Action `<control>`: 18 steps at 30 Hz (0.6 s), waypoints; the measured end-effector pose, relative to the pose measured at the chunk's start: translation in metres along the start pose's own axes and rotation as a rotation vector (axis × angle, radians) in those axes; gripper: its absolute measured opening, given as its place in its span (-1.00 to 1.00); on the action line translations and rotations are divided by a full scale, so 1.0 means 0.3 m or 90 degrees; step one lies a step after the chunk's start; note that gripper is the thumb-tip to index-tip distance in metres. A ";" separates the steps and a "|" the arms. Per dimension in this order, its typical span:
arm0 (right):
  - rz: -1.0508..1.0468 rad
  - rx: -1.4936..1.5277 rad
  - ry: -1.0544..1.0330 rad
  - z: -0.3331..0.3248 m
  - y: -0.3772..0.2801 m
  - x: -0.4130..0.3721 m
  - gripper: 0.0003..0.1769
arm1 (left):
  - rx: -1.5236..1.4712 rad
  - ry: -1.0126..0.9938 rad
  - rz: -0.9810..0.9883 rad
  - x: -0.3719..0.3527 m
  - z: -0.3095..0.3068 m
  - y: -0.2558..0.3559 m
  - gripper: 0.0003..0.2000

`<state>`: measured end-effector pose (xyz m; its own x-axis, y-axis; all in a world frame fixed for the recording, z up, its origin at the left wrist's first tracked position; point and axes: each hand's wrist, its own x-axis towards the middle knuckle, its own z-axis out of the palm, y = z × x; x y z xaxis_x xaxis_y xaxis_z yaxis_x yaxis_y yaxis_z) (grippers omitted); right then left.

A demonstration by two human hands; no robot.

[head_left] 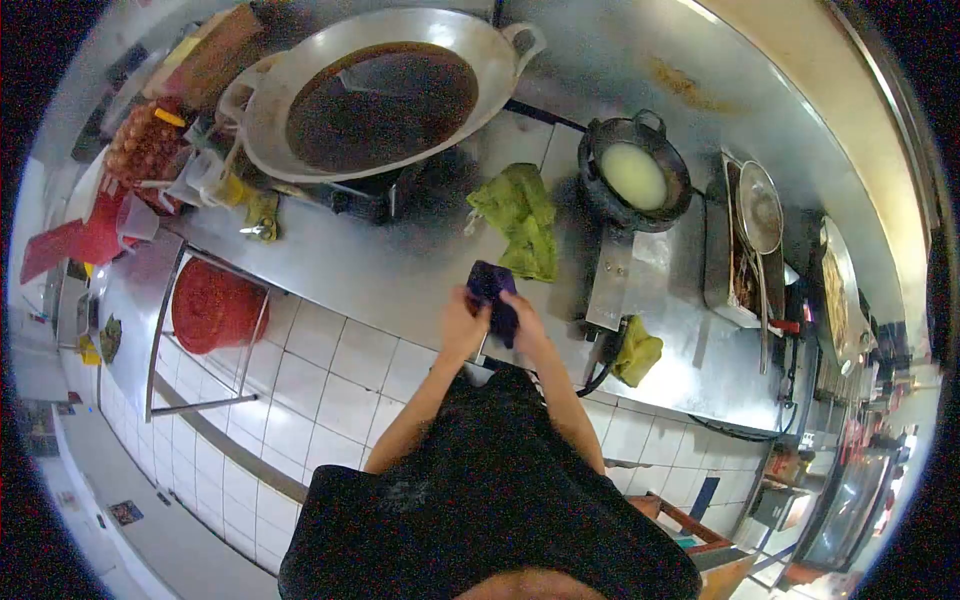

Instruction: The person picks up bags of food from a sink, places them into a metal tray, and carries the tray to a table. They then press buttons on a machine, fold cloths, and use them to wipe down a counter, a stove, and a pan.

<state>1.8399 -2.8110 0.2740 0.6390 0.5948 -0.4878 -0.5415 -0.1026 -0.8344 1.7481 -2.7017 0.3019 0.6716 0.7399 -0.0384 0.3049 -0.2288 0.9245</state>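
Note:
Both my hands are closed on a dark purple cloth (492,283), held in front of my body at the near edge of the steel counter (400,262). My left hand (463,322) grips its left side. On the other side, my right hand (526,318) has its fingers round the cloth. A thin shiny strip shows just below the cloth between my hands; I cannot make out what it is. Just beyond lies a crumpled green cloth (520,215) on the counter.
A large wok (265,150) of dark liquid stands back left. To the right, a small black wok (590,185) with pale oil sits on a burner. Further right are a metal tray (722,285), a strainer (760,208) and a yellow-green cloth (636,352). A red tub (215,310) sits lower left.

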 end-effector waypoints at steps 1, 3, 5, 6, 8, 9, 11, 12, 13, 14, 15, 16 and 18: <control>0.043 0.266 -0.060 0.017 -0.035 -0.028 -0.29 | 0.015 -0.114 0.047 -0.015 0.035 0.036 -0.68; 0.058 0.406 -0.183 -0.157 0.058 -0.001 -0.37 | -0.246 -0.339 0.006 -0.040 0.050 0.162 -0.74; 0.016 0.453 -0.089 -0.180 0.011 -0.056 -0.48 | -0.275 -0.365 -0.034 -0.009 0.055 0.239 -0.75; 0.005 0.462 -0.083 -0.196 -0.022 -0.103 -0.48 | -0.306 -0.383 -0.082 0.013 0.068 0.264 -0.77; -0.024 0.460 0.091 -0.208 -0.142 -0.249 -0.52 | -0.196 -0.326 0.013 0.108 0.151 0.217 -0.77; -0.047 0.474 0.128 -0.236 -0.205 -0.333 -0.49 | -0.094 -0.252 0.102 0.161 0.191 0.205 -0.76; -0.083 0.481 0.225 -0.398 -0.189 -0.408 -0.50 | 0.100 -0.265 0.147 0.260 0.260 0.254 -0.64; -0.224 0.430 0.258 -0.382 -0.292 -0.489 -0.49 | 0.102 -0.271 0.151 0.306 0.322 0.244 -0.64; -0.199 0.416 0.301 -0.560 -0.180 -0.448 -0.54 | 0.198 -0.174 0.258 0.359 0.406 0.198 -0.60; -0.202 0.242 0.362 -0.718 -0.101 -0.408 -0.56 | 0.292 -0.076 0.366 0.393 0.483 0.151 -0.54; -0.197 0.069 0.421 -0.829 -0.037 -0.391 -0.59 | 0.294 -0.089 0.373 0.413 0.537 0.100 -0.54; -0.195 0.080 0.434 -0.893 0.003 -0.391 -0.59 | 0.405 -0.131 0.331 0.431 0.579 0.046 -0.50; -0.126 -0.502 0.578 -0.983 0.052 -0.405 -0.58 | 0.582 -0.144 0.344 0.425 0.599 0.024 -0.51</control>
<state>1.9150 -3.1200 0.2446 0.9936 -0.0867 -0.0729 -0.1130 -0.7176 -0.6872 1.9572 -2.7226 0.2355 0.9485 0.2872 0.1335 0.2558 -0.9433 0.2115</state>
